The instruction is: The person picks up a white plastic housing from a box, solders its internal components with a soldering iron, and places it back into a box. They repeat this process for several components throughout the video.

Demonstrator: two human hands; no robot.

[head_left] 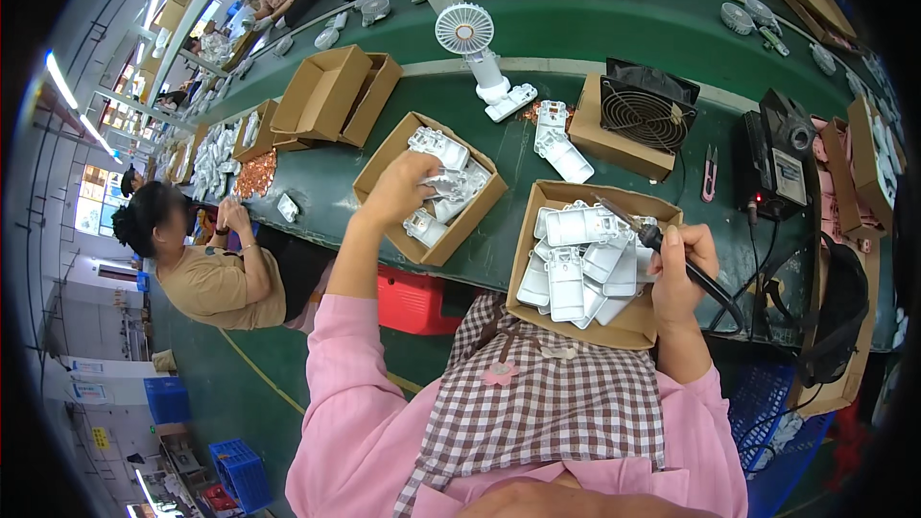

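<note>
My left hand [401,188] reaches into a cardboard box [486,200] at centre left, its fingers closed on a white plastic part [443,186]. Other white plastic parts [437,145] lie around it in that box. My right hand [683,269] grips a soldering iron [649,234] by its black handle; the metal tip points up and left. Beneath the tip is a second cardboard box [519,257], close to my body, heaped with white plastic housings [566,280]. The iron's black cable [718,294] trails from my right hand.
A white handheld fan [464,31] stands behind the boxes. Two white housings [563,155] lie beside a black fan [647,111] on cardboard. Pink tweezers [709,175] and a black soldering station [775,168] are at right. A person [222,264] sits at left; a green conveyor [595,29] runs behind.
</note>
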